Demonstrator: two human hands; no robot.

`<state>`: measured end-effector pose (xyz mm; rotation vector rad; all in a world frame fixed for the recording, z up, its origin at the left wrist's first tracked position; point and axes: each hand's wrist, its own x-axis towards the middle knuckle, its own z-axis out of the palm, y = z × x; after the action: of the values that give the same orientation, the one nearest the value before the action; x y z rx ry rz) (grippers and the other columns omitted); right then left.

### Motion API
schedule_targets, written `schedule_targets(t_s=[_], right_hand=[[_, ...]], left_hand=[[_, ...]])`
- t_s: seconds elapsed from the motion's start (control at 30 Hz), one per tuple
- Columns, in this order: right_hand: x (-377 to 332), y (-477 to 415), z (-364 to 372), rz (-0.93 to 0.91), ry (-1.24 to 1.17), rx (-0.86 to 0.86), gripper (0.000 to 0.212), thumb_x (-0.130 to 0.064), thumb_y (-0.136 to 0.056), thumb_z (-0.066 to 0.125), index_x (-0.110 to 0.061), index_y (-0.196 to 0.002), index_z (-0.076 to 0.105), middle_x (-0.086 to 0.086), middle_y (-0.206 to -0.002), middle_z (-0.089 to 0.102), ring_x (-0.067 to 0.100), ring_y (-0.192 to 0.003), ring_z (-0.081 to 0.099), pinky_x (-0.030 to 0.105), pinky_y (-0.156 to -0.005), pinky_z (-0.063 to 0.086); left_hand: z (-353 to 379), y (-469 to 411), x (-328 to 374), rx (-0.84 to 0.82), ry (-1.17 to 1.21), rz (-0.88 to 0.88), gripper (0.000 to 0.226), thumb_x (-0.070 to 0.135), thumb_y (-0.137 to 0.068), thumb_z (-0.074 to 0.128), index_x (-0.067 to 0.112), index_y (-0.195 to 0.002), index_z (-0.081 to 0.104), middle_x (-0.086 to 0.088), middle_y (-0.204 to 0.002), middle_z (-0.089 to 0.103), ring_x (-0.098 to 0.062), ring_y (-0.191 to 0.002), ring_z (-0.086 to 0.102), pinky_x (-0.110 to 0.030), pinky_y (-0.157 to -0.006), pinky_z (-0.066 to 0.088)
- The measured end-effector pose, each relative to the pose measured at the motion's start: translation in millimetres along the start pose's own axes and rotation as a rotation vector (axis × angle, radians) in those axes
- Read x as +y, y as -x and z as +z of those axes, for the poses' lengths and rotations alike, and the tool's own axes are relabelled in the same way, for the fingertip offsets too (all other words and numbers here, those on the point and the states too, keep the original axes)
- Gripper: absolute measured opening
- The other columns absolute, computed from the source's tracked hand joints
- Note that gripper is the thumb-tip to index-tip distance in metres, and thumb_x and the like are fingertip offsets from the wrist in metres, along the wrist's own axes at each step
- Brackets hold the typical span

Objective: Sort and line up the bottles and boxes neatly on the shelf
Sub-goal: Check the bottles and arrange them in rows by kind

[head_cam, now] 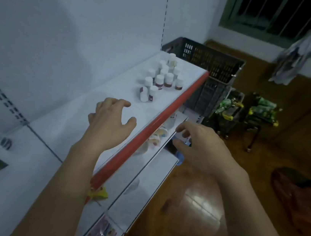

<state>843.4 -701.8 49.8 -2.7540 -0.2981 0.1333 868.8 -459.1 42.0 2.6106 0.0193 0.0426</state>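
While bottles [162, 78] stand beyond, left hand [110, 119] hovers empty.

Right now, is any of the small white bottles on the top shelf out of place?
Yes. One small white bottle at the near end of the cluster of white bottles lies tipped on its side; the others stand upright. Both hands are empty.

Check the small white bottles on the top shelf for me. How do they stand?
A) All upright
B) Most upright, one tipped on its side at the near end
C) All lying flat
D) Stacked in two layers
B: the white bottles stand upright in a cluster, while the tipped bottle at the near end lies on its side, ahead of the empty left hand.
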Motion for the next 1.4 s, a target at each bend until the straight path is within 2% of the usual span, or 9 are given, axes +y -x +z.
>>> schedule_targets(t_s=[0.13,0.33,0.5,0.7,0.83,0.93,1.03,1.23,1.4], right_hand=[[49.9,-77.6,-12.6,-0.041,0.043,-0.031,0.035,-0.044,-0.1,0.058,-0.026,-0.129,0.054,-0.002,-0.118,0.061,0.02,-0.103,0.058,0.043,-0.086,0.053],[104.9,-208.7,-22.5,-0.203,-0.061,0.098,0.044,-0.043,-0.097,0.06,-0.032,-0.137,0.046,0.0,-0.113,0.053,0.019,-0.078,0.062,0.042,-0.073,0.054],[131.3,-292.6,-21.2,-0.334,-0.201,0.061,0.055,-0.052,-0.087,0.069,-0.026,-0.129,0.045,0.002,-0.114,0.055,0.021,-0.088,0.058,0.037,-0.071,0.047],[143.2,-337.7,-1.7,-0.534,-0.224,-0.132,0.035,-0.042,-0.085,0.078,-0.026,-0.097,0.05,-0.011,-0.089,0.057,0.005,-0.069,0.054,0.021,-0.059,0.039],[148.2,-343.3,3.1,-0.626,-0.316,-0.062,0.02,-0.032,-0.088,0.076,-0.024,-0.091,0.058,-0.015,-0.07,0.056,0.005,-0.062,0.057,0.017,-0.057,0.042],[144.9,-340.5,-8.4,-0.611,-0.48,0.007,0.022,-0.028,-0.085,0.081,-0.022,-0.088,0.06,-0.016,-0.076,0.061,0.004,-0.073,0.06,0.013,-0.062,0.044],[121.5,-341.1,-18.9,-0.616,-0.593,-0.04,0.026,-0.031,-0.08,0.085,-0.023,-0.091,0.063,-0.016,-0.084,0.065,0.008,-0.072,0.063,0.018,-0.063,0.049],[35.1,-339.8,-14.5,-0.746,-0.629,-0.285,0.03,-0.023,-0.077,0.087,-0.03,-0.097,0.066,-0.022,-0.079,0.064,0.003,-0.07,0.06,0.006,-0.064,0.041],[-41.5,-274.0,14.4,-0.922,-0.637,-0.452,0.03,-0.019,-0.087,0.078,-0.036,-0.11,0.07,-0.023,-0.082,0.069,0.0,-0.077,0.066,0.004,-0.073,0.045]], left_hand=[[24.4,-65.7,8.2,-0.083,0.019,-0.11,0.068,0.049,-0.095,0.057,0.027,-0.154,0.03,-0.005,-0.155,0.036,-0.027,-0.134,0.047,-0.052,-0.111,0.038],[73.4,-126.0,21.5,-0.039,0.113,-0.199,0.097,0.044,-0.081,0.079,0.045,-0.15,0.011,-0.001,-0.15,0.028,-0.024,-0.108,0.06,-0.043,-0.092,0.053],[98.2,-156.1,26.2,0.039,0.099,-0.323,0.076,0.032,-0.081,0.078,0.041,-0.139,0.03,0.004,-0.139,0.036,-0.019,-0.107,0.055,-0.038,-0.086,0.051],[115.8,-154.9,36.7,0.279,0.132,-0.448,0.039,0.017,-0.09,0.068,0.032,-0.119,0.046,0.007,-0.118,0.052,-0.016,-0.094,0.057,-0.043,-0.082,0.052],[112.9,-147.0,37.6,0.426,0.183,-0.534,0.025,0.018,-0.097,0.059,0.034,-0.115,0.055,0.007,-0.106,0.063,-0.008,-0.088,0.061,-0.032,-0.079,0.052],[101.9,-137.6,41.2,0.574,0.194,-0.606,0.014,0.024,-0.104,0.049,0.03,-0.111,0.06,0.005,-0.092,0.064,-0.01,-0.079,0.06,-0.025,-0.069,0.048],[93.4,-130.1,39.3,0.709,0.201,-0.657,0.017,0.024,-0.106,0.045,0.027,-0.1,0.06,0.005,-0.078,0.062,-0.019,-0.069,0.056,-0.035,-0.063,0.044],[63.7,-110.1,39.2,1.158,0.841,-0.762,0.017,0.022,-0.104,0.047,0.022,-0.093,0.06,0.003,-0.077,0.059,-0.014,-0.059,0.05,-0.032,-0.057,0.042],[34.0,-6.4,24.7,1.425,1.498,-0.701,0.025,0.033,-0.102,0.054,0.015,-0.086,0.056,0.001,-0.065,0.043,-0.013,-0.055,0.038,-0.025,-0.051,0.038]])
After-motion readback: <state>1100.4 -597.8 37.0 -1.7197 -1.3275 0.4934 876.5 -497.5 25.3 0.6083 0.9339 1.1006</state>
